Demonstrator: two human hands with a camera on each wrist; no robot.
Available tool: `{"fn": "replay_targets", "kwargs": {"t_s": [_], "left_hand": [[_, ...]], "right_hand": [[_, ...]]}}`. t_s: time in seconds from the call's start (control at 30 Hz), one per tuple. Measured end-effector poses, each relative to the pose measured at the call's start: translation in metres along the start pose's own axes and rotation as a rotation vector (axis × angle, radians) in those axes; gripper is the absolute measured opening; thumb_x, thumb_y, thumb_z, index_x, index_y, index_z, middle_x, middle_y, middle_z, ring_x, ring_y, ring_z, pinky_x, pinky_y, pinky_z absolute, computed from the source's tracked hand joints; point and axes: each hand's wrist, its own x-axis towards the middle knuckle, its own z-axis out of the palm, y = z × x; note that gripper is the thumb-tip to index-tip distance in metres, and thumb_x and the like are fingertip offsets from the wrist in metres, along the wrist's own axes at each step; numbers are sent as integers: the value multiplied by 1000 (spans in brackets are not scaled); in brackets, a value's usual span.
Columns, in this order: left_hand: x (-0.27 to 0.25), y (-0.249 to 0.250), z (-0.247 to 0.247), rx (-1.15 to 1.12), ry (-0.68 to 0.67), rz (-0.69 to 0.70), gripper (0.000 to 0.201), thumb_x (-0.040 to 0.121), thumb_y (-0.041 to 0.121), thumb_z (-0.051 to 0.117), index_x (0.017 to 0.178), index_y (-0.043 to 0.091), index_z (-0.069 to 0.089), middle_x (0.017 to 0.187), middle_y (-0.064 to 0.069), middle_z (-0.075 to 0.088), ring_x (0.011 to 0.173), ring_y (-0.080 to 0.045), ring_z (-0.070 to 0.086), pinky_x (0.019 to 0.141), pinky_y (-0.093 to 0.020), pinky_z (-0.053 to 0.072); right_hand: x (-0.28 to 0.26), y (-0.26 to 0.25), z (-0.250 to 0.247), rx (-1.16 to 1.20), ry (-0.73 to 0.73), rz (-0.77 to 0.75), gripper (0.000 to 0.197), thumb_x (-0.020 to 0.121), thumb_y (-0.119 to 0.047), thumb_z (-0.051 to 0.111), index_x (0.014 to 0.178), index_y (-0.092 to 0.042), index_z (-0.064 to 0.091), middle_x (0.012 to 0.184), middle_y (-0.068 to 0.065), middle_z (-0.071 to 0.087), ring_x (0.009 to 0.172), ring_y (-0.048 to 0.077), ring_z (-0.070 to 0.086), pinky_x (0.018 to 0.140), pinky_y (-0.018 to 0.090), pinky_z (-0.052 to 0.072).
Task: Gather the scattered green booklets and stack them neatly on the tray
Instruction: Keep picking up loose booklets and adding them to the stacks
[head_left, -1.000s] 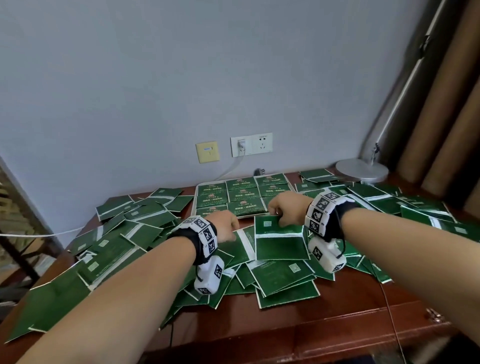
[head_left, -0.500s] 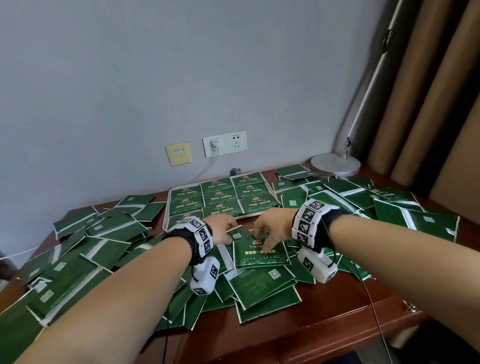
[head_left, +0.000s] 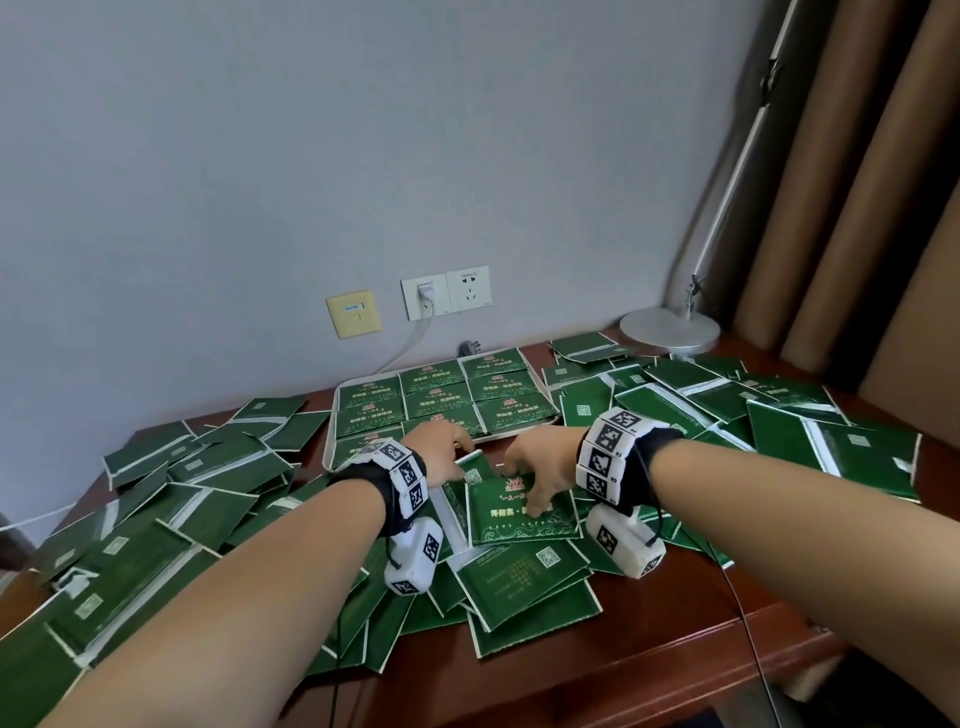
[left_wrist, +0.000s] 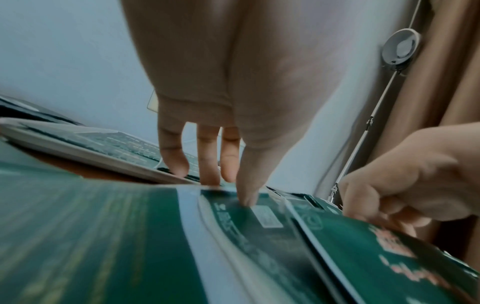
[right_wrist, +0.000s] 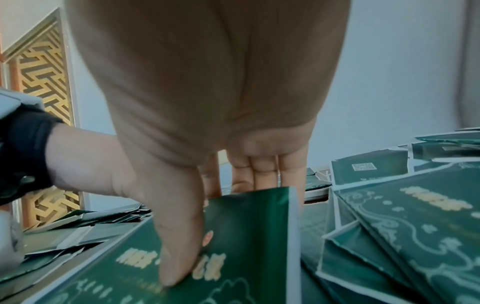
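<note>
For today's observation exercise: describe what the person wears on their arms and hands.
Both forearms are bare, without sleeves or gloves. The left hand and right hand each have a black wrist strap carrying white blocks printed with black square markers, a white boxy camera unit beneath, and a thin black cable.

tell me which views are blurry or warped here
Head view: sharp, though the wide lens bends the curtain and wall edges. Left wrist view: booklets streaked with blur, lamp soft. Right wrist view: thumb fairly clear, near booklet text smeared.
</note>
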Motion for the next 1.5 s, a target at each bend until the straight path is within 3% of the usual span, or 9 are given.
{"fn": "replay_targets", "kwargs": {"t_s": [0.1, 0.33, 0.63, 0.8, 0.97, 1.07, 1.17, 1.27, 1.5], "left_hand": [[-2, -2, -1, -38, 53, 3, 19, 84, 14, 72, 101, 22, 69, 112, -1, 67, 83, -11, 54, 76, -20, 42], [-4, 7, 4, -54, -166, -7, 62, 84, 23, 73, 139, 19, 46, 137, -2, 54, 118, -20, 56, 100, -28, 42], [1, 12, 4, -56, -88, -18, 57, 82, 13, 75, 134, 20, 53, 140, -8, 51, 123, -25, 53, 102, -32, 43], [-2, 6, -8, -162, 120, -51, 28, 87, 10, 68, 113, 18, 64, 123, 4, 58, 98, -18, 60, 82, -26, 45], [-14, -13, -28, -223, 286, -128, 13, 89, 11, 64, 95, 21, 58, 104, -2, 63, 82, -18, 58, 69, -25, 41], [-25, -23, -30, -188, 242, -145, 20, 85, 4, 65, 88, 22, 56, 104, -3, 62, 87, -18, 57, 72, -25, 41], [-39, -26, -28, -128, 79, -123, 22, 80, 0, 67, 85, 20, 61, 101, -2, 64, 91, -20, 61, 75, -27, 47], [-50, -27, -21, -111, -92, -113, 18, 73, 15, 79, 82, 23, 65, 100, -4, 69, 85, -17, 63, 83, -33, 51], [-51, -14, -1, -89, -108, -83, 32, 77, 32, 80, 101, 15, 68, 94, 11, 60, 92, -12, 57, 78, -25, 43]], "right_hand": [[-2, 3, 0, 38, 34, 28, 50, 80, -28, 77, 123, -12, 57, 117, 4, 61, 92, 17, 52, 80, 27, 40], [-12, 15, -3, 112, 60, 75, 42, 82, -24, 75, 119, -11, 59, 115, 3, 62, 92, 18, 54, 81, 27, 41], [-16, 31, -4, 130, 101, 126, 40, 82, -25, 74, 117, -11, 61, 110, 2, 63, 96, 19, 58, 82, 28, 45], [-17, 36, -8, 187, 139, 132, 36, 84, -22, 72, 117, -11, 61, 100, -3, 59, 92, 16, 56, 82, 25, 43], [-17, 41, -14, 282, 154, 122, 35, 86, -20, 70, 118, -11, 60, 89, -9, 55, 80, 10, 54, 73, 21, 40], [-17, 42, -15, 359, 153, 131, 32, 88, -16, 67, 119, -13, 58, 89, -10, 56, 74, 4, 52, 66, 18, 40], [-14, 38, -14, 366, 139, 166, 36, 90, -13, 65, 125, -15, 57, 101, -7, 56, 81, 8, 53, 83, 26, 45], [-11, 34, -10, 317, 128, 185, 39, 89, -11, 65, 128, -16, 56, 121, 1, 57, 103, 17, 56, 98, 31, 44], [-11, 31, 5, 249, 141, 155, 48, 80, -24, 75, 118, -20, 47, 108, -2, 54, 93, 16, 55, 78, 27, 45]]}}
